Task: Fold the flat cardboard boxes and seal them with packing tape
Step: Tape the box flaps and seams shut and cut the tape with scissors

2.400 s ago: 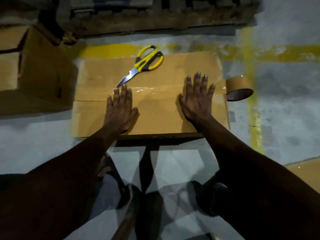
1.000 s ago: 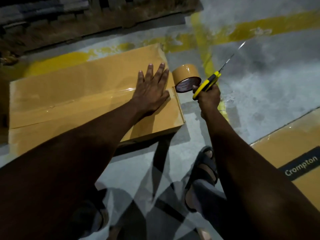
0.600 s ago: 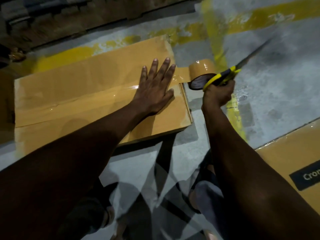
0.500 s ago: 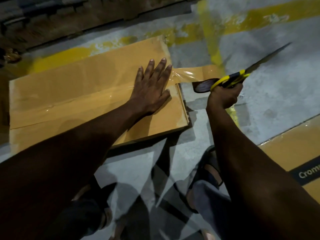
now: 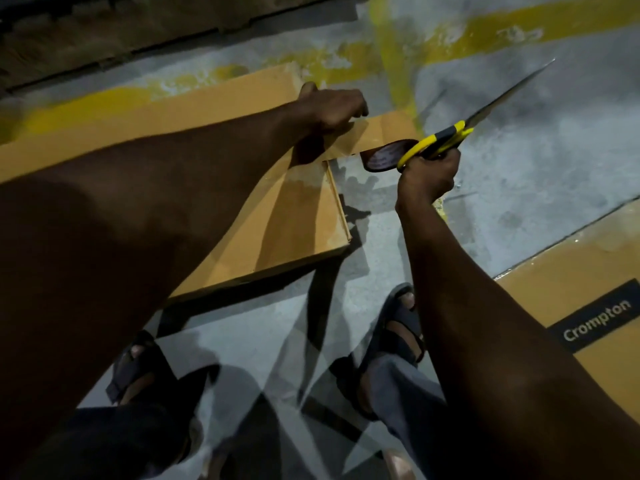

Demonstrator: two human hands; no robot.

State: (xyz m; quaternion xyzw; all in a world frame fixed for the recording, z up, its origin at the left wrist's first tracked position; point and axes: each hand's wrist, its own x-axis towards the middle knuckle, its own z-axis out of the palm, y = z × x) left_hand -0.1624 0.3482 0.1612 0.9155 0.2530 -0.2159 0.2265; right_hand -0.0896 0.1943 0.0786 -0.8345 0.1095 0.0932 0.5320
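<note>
A folded brown cardboard box [image 5: 298, 216] lies on the concrete floor, taped along its seam. My left hand [image 5: 332, 107] has its fingers curled at the box's right edge, holding down the strip of brown tape [image 5: 381, 133] that stretches off the box to the tape roll [image 5: 388, 159]. My right hand [image 5: 427, 176] grips yellow-handled scissors [image 5: 450, 140] and seems to hold the roll as well. The scissor blades point up and to the right, away from the tape.
Another flat carton with a dark "Crompton" label [image 5: 588, 327] lies at the right. My sandalled feet [image 5: 398, 327] stand below the box. Yellow floor lines [image 5: 391, 64] and a dark pallet-like stack [image 5: 138, 26] run along the back.
My left hand slid from lying flat on the box to its right edge and curled onto the tape. My right hand pulled the roll and scissors further right, stretching the tape.
</note>
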